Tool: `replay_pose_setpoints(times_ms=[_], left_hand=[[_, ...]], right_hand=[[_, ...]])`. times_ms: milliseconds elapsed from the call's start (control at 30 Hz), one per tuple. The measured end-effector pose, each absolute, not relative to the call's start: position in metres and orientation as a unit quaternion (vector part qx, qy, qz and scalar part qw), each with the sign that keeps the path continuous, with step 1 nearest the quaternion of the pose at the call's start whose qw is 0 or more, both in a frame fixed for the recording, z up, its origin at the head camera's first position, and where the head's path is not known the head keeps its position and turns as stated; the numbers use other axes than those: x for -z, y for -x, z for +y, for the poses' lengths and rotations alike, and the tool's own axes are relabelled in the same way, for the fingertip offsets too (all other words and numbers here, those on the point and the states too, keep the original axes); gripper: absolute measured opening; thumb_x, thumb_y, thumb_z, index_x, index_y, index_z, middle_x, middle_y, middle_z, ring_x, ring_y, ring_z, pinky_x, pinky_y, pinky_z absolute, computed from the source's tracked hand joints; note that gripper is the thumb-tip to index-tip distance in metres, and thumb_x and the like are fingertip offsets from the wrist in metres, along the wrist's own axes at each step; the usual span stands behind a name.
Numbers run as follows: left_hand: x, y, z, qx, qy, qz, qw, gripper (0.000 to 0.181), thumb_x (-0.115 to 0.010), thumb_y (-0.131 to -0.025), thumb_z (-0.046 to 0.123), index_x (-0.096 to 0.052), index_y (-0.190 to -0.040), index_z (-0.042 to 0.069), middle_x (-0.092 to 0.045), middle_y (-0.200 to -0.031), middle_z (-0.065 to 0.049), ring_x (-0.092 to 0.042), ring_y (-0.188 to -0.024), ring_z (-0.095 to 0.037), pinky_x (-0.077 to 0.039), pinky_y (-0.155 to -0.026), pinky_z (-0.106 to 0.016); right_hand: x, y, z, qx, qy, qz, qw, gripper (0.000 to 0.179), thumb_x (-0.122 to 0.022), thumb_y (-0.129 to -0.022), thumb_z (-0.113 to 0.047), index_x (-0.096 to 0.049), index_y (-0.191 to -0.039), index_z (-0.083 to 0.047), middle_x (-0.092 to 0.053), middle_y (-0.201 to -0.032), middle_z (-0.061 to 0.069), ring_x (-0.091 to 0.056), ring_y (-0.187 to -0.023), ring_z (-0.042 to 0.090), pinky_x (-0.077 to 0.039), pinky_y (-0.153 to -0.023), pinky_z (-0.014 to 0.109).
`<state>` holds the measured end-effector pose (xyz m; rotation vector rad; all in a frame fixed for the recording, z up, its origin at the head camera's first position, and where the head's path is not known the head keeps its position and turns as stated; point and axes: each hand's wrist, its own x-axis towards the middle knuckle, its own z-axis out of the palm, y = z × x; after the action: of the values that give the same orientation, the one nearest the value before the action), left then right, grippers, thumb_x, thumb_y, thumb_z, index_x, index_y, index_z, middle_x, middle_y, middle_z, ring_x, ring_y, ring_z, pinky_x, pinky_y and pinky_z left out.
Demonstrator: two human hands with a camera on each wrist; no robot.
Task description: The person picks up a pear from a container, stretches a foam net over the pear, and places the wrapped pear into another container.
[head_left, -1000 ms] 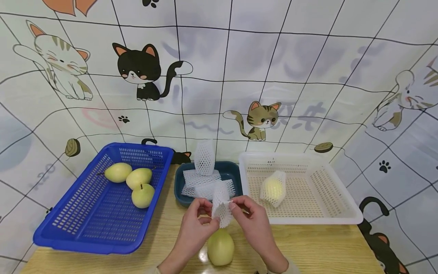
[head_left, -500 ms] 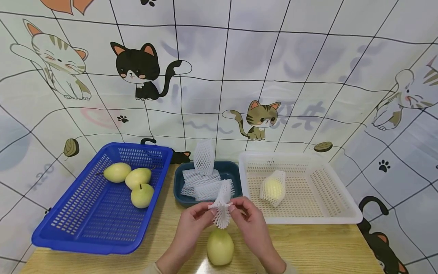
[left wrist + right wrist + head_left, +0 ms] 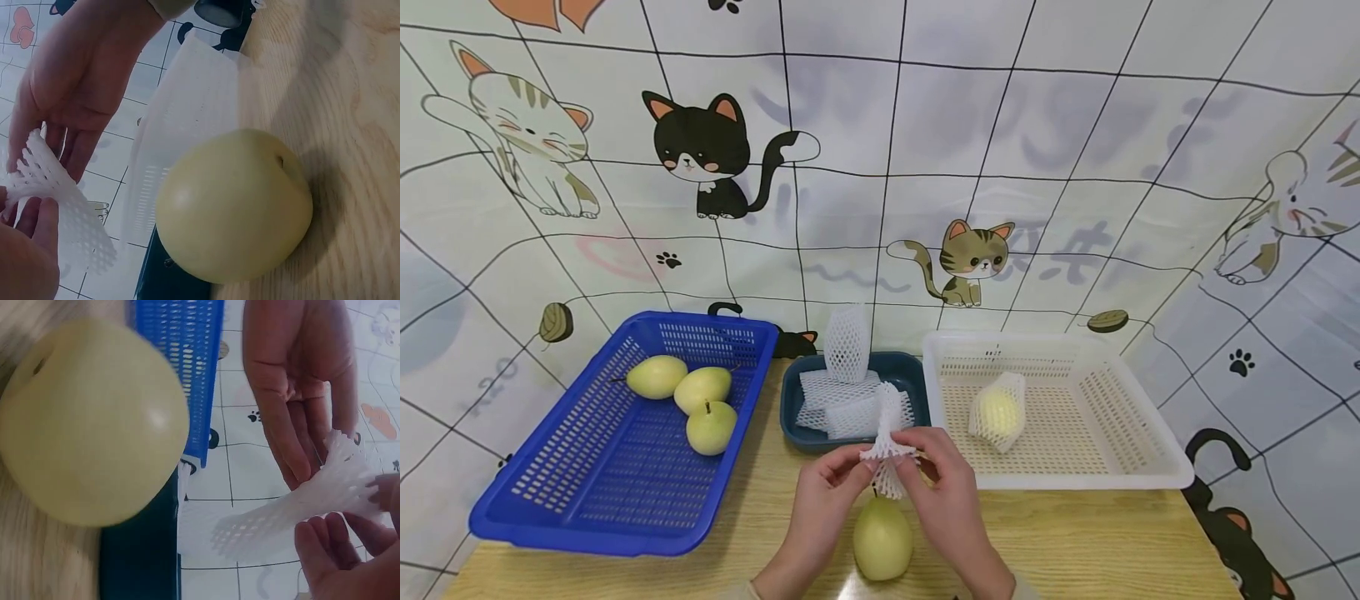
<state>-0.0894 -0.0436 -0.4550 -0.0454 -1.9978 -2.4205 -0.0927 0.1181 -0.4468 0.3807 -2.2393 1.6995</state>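
Between both hands is a white foam fruit net (image 3: 889, 450), its edge folded outward like a collar. My left hand (image 3: 822, 492) pinches the net's left side; my right hand (image 3: 946, 496) pinches its right side. Just below the net a pale yellow-green pear (image 3: 882, 540) stands on the table. In the left wrist view the pear (image 3: 234, 206) looks large in front, with the net (image 3: 62, 200) off to its left. The right wrist view has the fingers of both hands around the net (image 3: 300, 503).
A blue basket (image 3: 598, 467) with several pears (image 3: 712, 428) stands at the left. Behind the hands is a dark teal tray (image 3: 910, 375) with more foam nets (image 3: 847, 346). The white basket (image 3: 1090, 482) at the right holds a net-wrapped pear (image 3: 1000, 414). A cat-patterned wall covering rises behind.
The net's edge has been spread and folded back into a collar. Both hands have shifted slightly closer around it. The pear below stays in place.
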Motion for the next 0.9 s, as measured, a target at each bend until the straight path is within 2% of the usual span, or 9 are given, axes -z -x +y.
replay_pose_setpoints(times_ms=[100, 200, 333, 467, 567, 700, 900], left_hand=[[0.457, 0.090, -0.044, 0.798, 0.001, -0.603, -0.020, 0.027, -0.068, -0.098, 0.005, -0.068, -0.119, -0.013, -0.074, -0.109, -0.017, -0.071, -0.097, -0.011, -0.058, -0.088, -0.027], [0.458, 0.089, -0.046, 0.844, -0.014, -0.533, -0.053, 0.022, -0.065, -0.100, 0.005, -0.069, -0.117, -0.009, -0.074, -0.107, -0.010, -0.070, -0.099, -0.012, -0.058, -0.088, -0.027], [0.459, 0.089, -0.049, 0.891, -0.015, -0.444, -0.096, 0.013, -0.060, -0.103, 0.006, -0.069, -0.112, 0.003, -0.073, -0.105, -0.005, -0.071, -0.098, -0.012, -0.058, -0.086, -0.025], [0.460, 0.088, -0.054, 0.915, -0.008, -0.380, -0.139, 0.012, -0.053, -0.107, 0.006, -0.064, -0.112, 0.008, -0.071, -0.109, -0.006, -0.070, -0.100, -0.013, -0.057, -0.090, -0.027], [0.460, 0.088, -0.058, 0.926, 0.011, -0.335, -0.172, 0.013, -0.048, -0.110, 0.008, -0.061, -0.113, 0.010, -0.069, -0.112, -0.005, -0.069, -0.105, -0.013, -0.055, -0.095, -0.028], [0.462, 0.088, -0.063, 0.934, 0.055, -0.293, -0.199, 0.022, -0.040, -0.113, 0.010, -0.061, -0.119, 0.010, -0.068, -0.118, -0.003, -0.065, -0.112, -0.012, -0.051, -0.102, -0.028], [0.461, 0.088, -0.065, 0.937, 0.062, -0.273, -0.209, 0.031, -0.035, -0.114, 0.016, -0.062, -0.129, 0.010, -0.065, -0.130, -0.004, -0.061, -0.123, -0.013, -0.046, -0.109, -0.030]], right_hand=[[0.446, 0.095, 0.121, -0.625, -0.108, -0.759, 0.149, 0.017, -0.068, -0.098, -0.003, -0.076, -0.109, -0.012, -0.070, -0.108, 0.000, -0.066, -0.103, 0.015, -0.058, -0.083, 0.025], [0.445, 0.098, 0.124, -0.642, -0.072, -0.752, 0.130, 0.010, -0.067, -0.101, -0.009, -0.076, -0.104, -0.008, -0.071, -0.097, 0.003, -0.065, -0.089, 0.011, -0.056, -0.076, 0.022], [0.443, 0.100, 0.127, -0.670, -0.013, -0.738, 0.084, 0.022, -0.065, -0.104, -0.020, -0.071, -0.096, -0.001, -0.060, -0.080, 0.003, -0.053, -0.073, 0.010, -0.046, -0.065, 0.022], [0.443, 0.101, 0.128, -0.740, 0.003, -0.671, 0.036, 0.029, -0.060, -0.107, -0.019, -0.065, -0.103, 0.009, -0.060, -0.085, 0.003, -0.057, -0.080, 0.008, -0.053, -0.071, 0.021], [0.446, 0.101, 0.128, -0.783, -0.002, -0.622, 0.014, 0.025, -0.058, -0.107, -0.018, -0.064, -0.105, 0.006, -0.062, -0.091, 0.003, -0.060, -0.082, 0.006, -0.054, -0.069, 0.018], [0.451, 0.102, 0.132, -0.818, -0.020, -0.574, -0.016, 0.017, -0.056, -0.108, -0.018, -0.067, -0.100, -0.008, -0.063, -0.090, -0.002, -0.061, -0.080, 0.002, -0.052, -0.065, 0.015], [0.456, 0.103, 0.137, -0.863, -0.051, -0.495, -0.086, 0.023, -0.049, -0.111, -0.019, -0.071, -0.110, -0.013, -0.071, -0.103, -0.001, -0.069, -0.092, 0.005, -0.058, -0.079, 0.022]])
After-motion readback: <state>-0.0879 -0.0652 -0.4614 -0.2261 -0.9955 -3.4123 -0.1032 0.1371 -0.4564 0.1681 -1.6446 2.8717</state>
